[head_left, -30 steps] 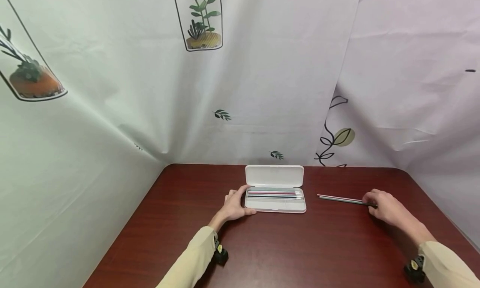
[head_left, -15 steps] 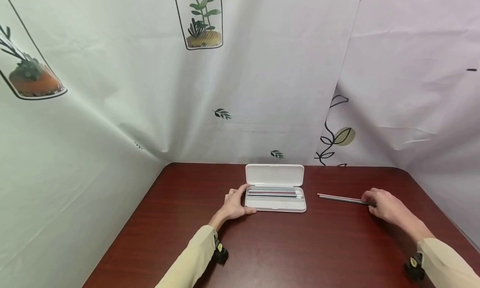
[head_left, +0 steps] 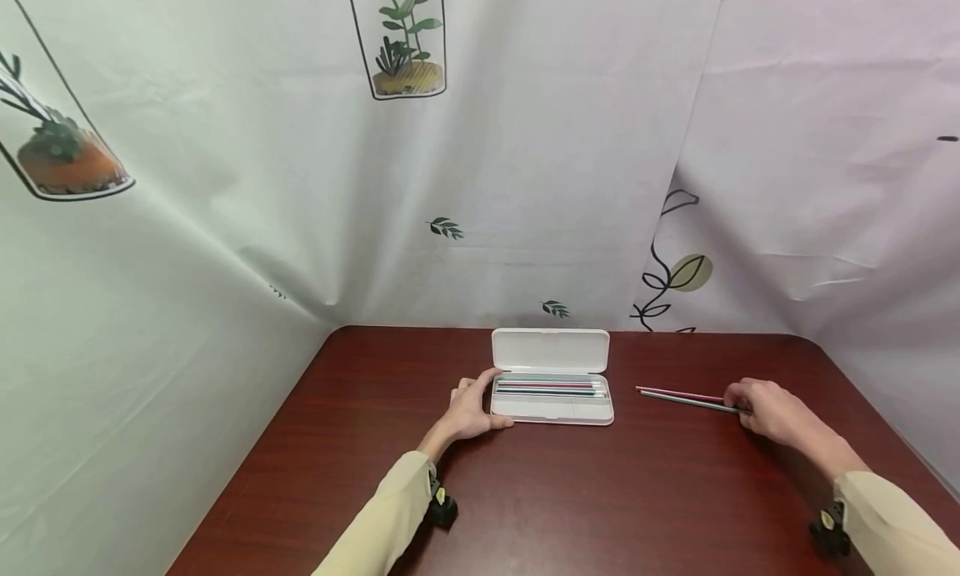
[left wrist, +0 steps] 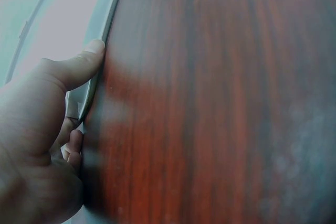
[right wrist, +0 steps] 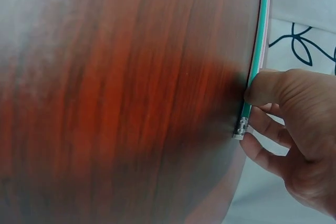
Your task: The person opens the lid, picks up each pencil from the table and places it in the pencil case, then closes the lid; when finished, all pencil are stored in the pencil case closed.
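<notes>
- White plastic pencil case (head_left: 552, 399): it lies open near the middle of the dark red-brown table (head_left: 570, 493), with its lid (head_left: 550, 350) folded back on the far side. Several pencils lie side by side in the tray.
- Left hand (head_left: 471, 408): it sits at the left end of the pencil case. The thumb (left wrist: 79, 66) presses along the near edge of the case and the fingers curl round the end wall, so this hand grips the case and steadies it.
- Right hand (head_left: 772, 412): it is well to the right of the pencil case. The thumb and curled fingers pinch the eraser end of two loose pencils (head_left: 686, 398), one green and one pink. Their tips point toward the case but stop short of it.
- Change over the last second: the left hand and the case have not moved. The right hand has shifted only slightly, and the two pencils now show a small spread at the tips, where they lay closer together before.
- Judgement: the grasp on the loose pencils looks newly settled. They lie on the table, outside the case.
- Surroundings: a pale printed curtain (head_left: 525, 142) hangs behind the case.
</notes>
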Available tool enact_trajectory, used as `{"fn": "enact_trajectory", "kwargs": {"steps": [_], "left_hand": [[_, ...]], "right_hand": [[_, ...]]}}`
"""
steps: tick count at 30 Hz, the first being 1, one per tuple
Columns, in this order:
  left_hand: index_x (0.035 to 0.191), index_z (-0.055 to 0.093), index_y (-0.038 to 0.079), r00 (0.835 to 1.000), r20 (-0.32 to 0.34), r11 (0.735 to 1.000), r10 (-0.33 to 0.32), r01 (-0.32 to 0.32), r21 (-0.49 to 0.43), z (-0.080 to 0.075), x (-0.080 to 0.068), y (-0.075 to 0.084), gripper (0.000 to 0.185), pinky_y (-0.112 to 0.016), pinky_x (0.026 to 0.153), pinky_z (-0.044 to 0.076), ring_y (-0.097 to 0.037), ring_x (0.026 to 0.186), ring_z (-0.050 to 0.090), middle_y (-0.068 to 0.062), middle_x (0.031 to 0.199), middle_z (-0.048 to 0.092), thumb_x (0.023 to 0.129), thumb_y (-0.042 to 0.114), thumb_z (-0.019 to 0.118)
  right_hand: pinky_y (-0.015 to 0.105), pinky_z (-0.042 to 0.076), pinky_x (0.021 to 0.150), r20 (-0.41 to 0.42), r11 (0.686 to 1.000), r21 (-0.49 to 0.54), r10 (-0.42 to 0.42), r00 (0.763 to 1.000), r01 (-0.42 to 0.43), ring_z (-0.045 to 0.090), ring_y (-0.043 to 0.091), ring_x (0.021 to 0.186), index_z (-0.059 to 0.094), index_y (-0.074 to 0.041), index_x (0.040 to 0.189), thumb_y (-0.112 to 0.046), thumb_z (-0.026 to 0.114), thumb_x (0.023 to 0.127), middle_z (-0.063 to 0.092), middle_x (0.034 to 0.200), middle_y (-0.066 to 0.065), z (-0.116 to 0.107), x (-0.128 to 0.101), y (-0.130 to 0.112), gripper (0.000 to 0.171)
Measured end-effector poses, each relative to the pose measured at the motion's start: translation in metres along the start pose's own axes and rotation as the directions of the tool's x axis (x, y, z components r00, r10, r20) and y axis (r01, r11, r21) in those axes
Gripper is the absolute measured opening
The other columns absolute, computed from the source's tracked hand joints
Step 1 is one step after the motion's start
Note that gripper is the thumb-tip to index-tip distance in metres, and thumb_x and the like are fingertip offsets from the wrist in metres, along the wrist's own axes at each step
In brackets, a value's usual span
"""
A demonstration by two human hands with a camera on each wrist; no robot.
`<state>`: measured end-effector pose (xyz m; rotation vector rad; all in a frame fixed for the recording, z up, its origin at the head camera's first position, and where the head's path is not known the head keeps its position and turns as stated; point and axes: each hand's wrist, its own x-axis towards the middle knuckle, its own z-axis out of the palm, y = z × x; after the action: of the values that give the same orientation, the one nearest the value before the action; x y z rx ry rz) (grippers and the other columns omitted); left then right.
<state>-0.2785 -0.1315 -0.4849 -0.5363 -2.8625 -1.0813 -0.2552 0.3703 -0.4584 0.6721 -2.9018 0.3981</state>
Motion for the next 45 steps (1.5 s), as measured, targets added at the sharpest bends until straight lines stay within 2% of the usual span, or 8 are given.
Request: {"fn": "enact_trajectory", "kwargs": {"steps": [7,13,18,30,45], "left_hand": [[0.144,0.049,0.016,1.0,0.0,1.0,0.007,-0.007,-0.004,0.0,0.0,0.0,0.087,-0.044,0.085,0.034,-0.032,0.11,0.046,-0.014,0.117,0.059,0.07,0.032,0.091],[0.144,0.049,0.016,1.0,0.0,1.0,0.004,-0.004,-0.002,0.0,0.0,0.0,0.087,-0.044,0.085,0.034,-0.032,0.11,0.046,-0.014,0.117,0.059,0.07,0.032,0.091],[0.144,0.048,0.017,1.0,0.0,1.0,0.0,0.0,0.003,0.0,0.0,-0.001,0.087,-0.044,0.085,0.035,-0.032,0.11,0.046,-0.014,0.118,0.059,0.07,0.033,0.091],[0.144,0.049,0.016,1.0,-0.001,1.0,0.005,-0.005,-0.009,-0.001,-0.001,0.0,0.087,-0.044,0.085,0.035,-0.032,0.11,0.045,-0.014,0.118,0.059,0.07,0.032,0.091],[0.144,0.048,0.015,1.0,0.001,1.0,0.011,-0.011,-0.013,-0.001,0.0,0.0,0.087,-0.043,0.085,0.033,-0.031,0.111,0.045,-0.013,0.118,0.06,0.071,0.032,0.091]], "right_hand": [[0.037,0.04,0.058,0.03,1.0,-0.001,0.027,0.999,-0.027,0.047,0.015,0.07,0.064,-0.012,0.086,0.006,0.07,0.071,0.05,0.078,-0.005,0.0,-0.001,-0.002,0.025],[0.036,0.04,0.058,0.007,1.0,-0.009,-0.009,1.0,0.009,0.046,0.011,0.069,0.064,-0.015,0.087,0.005,0.072,0.071,0.05,0.078,-0.008,0.0,-0.002,-0.005,0.026],[0.033,0.038,0.057,-0.028,0.999,0.004,-0.047,0.999,0.047,0.044,0.008,0.068,0.065,-0.016,0.087,0.003,0.072,0.071,0.049,0.078,-0.01,-0.003,0.003,-0.018,0.026],[0.031,0.039,0.058,-0.081,0.988,0.026,-0.15,0.985,0.153,0.044,0.007,0.068,0.065,-0.017,0.084,0.004,0.072,0.069,0.047,0.077,-0.012,-0.003,0.034,-0.052,0.027],[0.034,0.043,0.058,-0.049,0.985,0.067,-0.155,0.987,0.158,0.05,0.01,0.069,0.065,-0.018,0.083,0.005,0.07,0.071,0.052,0.079,-0.01,0.007,0.071,-0.092,0.027]]}}
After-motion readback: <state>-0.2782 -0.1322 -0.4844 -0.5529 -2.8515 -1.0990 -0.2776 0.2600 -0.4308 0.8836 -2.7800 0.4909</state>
